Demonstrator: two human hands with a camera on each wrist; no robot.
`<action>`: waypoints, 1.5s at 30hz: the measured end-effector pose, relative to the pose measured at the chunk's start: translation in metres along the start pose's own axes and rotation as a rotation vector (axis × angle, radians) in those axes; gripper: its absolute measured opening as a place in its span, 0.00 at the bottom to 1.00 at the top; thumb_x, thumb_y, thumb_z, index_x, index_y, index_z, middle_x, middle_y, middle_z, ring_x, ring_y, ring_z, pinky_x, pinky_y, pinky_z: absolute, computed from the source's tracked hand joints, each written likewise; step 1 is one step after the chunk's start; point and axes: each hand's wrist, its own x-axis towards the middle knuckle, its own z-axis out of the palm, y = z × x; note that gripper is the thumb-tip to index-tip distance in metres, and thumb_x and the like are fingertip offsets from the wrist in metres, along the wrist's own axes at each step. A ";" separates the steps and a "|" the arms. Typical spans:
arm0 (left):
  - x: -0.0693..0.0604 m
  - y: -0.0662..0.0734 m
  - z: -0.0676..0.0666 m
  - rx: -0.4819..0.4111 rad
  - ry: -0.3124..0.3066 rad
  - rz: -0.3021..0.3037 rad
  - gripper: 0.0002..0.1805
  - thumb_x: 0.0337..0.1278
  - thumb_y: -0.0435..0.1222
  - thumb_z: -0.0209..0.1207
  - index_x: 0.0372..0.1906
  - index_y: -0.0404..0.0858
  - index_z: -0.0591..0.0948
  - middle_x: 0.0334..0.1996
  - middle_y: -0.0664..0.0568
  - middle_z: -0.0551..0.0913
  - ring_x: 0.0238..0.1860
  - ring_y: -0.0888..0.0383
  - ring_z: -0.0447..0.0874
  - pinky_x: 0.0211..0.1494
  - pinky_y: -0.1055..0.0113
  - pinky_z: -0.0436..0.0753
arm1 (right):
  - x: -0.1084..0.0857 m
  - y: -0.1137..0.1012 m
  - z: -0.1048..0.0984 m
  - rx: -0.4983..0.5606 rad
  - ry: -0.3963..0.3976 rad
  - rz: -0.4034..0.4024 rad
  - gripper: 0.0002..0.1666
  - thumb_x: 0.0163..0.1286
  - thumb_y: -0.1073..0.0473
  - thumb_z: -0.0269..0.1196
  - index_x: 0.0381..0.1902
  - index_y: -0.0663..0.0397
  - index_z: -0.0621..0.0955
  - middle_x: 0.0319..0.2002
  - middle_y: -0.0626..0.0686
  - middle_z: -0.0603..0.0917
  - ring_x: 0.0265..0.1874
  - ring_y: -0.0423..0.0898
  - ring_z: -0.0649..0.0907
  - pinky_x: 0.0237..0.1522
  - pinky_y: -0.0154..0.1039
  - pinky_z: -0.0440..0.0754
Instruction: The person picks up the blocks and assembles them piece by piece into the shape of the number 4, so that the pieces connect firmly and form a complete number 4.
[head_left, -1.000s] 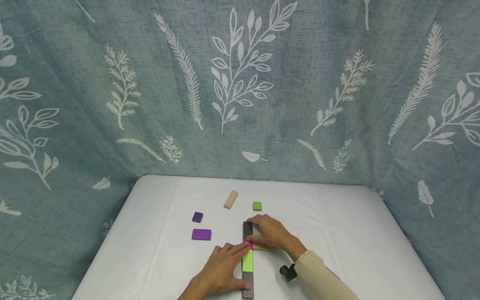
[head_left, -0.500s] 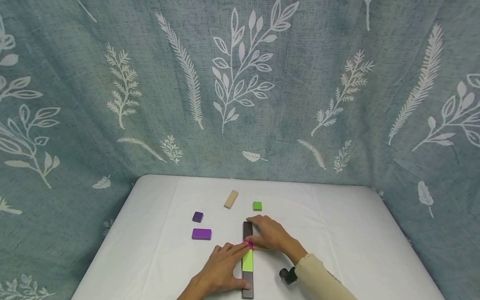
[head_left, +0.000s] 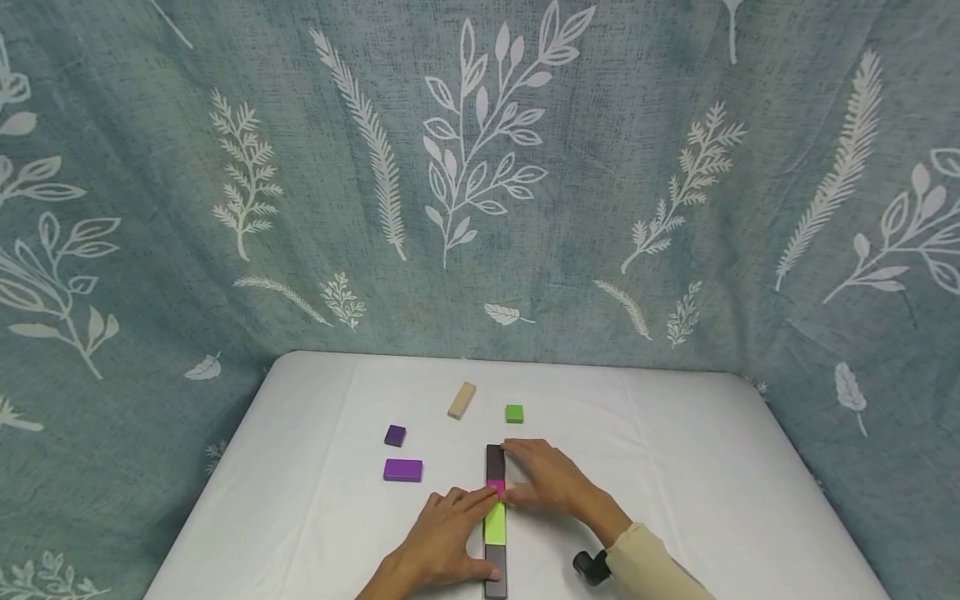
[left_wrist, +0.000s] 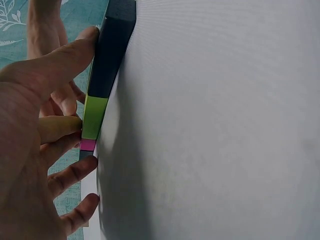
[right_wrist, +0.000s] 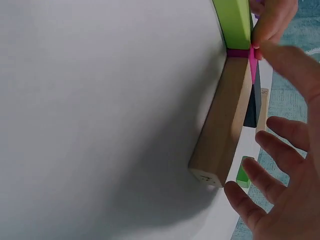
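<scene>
In the head view a row of blocks runs toward the body: a dark block [head_left: 495, 462], a magenta block [head_left: 497, 487], a lime block [head_left: 495, 527] and a dark grey block [head_left: 496, 587]. My left hand [head_left: 442, 537] lies over the row from the left, fingertips touching the magenta block and thumb on the dark grey block. My right hand [head_left: 558, 481] is at the row's right side, fingers extended, thumb tip by the magenta block. A wooden block [right_wrist: 222, 115] stands out sideways from the magenta block [right_wrist: 238, 52] in the right wrist view; the hand hides it in the head view.
Farther back on the white table [head_left: 675, 433] lie a pale wooden block [head_left: 462, 401], a green block [head_left: 514, 414], a small dark purple block [head_left: 395, 436] and a purple block [head_left: 403, 471]. A patterned blue-green cloth [head_left: 570, 250] hangs around the table's back and sides.
My right hand has shifted to the right, its fingertips drawn back from across the dark block. The wooden block beside the row has gone out of sight in the head view. My left hand has not moved.
</scene>
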 end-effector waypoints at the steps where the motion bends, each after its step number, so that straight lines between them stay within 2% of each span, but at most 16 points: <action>1: 0.000 0.000 0.000 -0.004 -0.003 -0.002 0.55 0.43 0.73 0.64 0.75 0.49 0.70 0.74 0.61 0.67 0.59 0.61 0.71 0.50 0.62 0.70 | -0.002 0.000 0.000 0.007 -0.008 0.002 0.48 0.59 0.39 0.73 0.70 0.59 0.73 0.68 0.58 0.75 0.67 0.59 0.73 0.65 0.59 0.70; 9: 0.001 0.000 -0.001 0.000 -0.012 -0.011 0.55 0.42 0.73 0.64 0.75 0.49 0.70 0.74 0.60 0.67 0.60 0.61 0.70 0.51 0.61 0.70 | -0.014 -0.003 0.004 0.035 -0.046 -0.011 0.67 0.45 0.27 0.76 0.75 0.58 0.66 0.74 0.57 0.68 0.73 0.62 0.64 0.66 0.65 0.65; 19: 0.001 0.000 0.002 0.015 0.011 0.000 0.55 0.43 0.73 0.64 0.75 0.49 0.70 0.74 0.60 0.68 0.60 0.60 0.70 0.51 0.61 0.70 | -0.024 -0.008 0.013 0.022 -0.137 -0.049 0.77 0.41 0.20 0.73 0.79 0.56 0.59 0.79 0.55 0.57 0.78 0.61 0.52 0.73 0.63 0.53; 29: 0.002 -0.002 0.004 0.036 0.046 0.023 0.55 0.43 0.72 0.64 0.75 0.48 0.70 0.74 0.59 0.68 0.59 0.61 0.71 0.50 0.61 0.70 | -0.029 -0.015 0.014 -0.015 -0.158 -0.059 0.81 0.38 0.18 0.72 0.79 0.60 0.58 0.80 0.59 0.53 0.78 0.63 0.50 0.73 0.64 0.51; 45: 0.001 0.000 0.003 0.005 0.010 0.000 0.55 0.43 0.72 0.65 0.75 0.48 0.69 0.74 0.59 0.67 0.59 0.61 0.70 0.51 0.61 0.70 | -0.031 -0.019 0.017 -0.070 -0.163 -0.071 0.81 0.39 0.18 0.72 0.80 0.60 0.56 0.80 0.58 0.53 0.78 0.61 0.51 0.74 0.62 0.51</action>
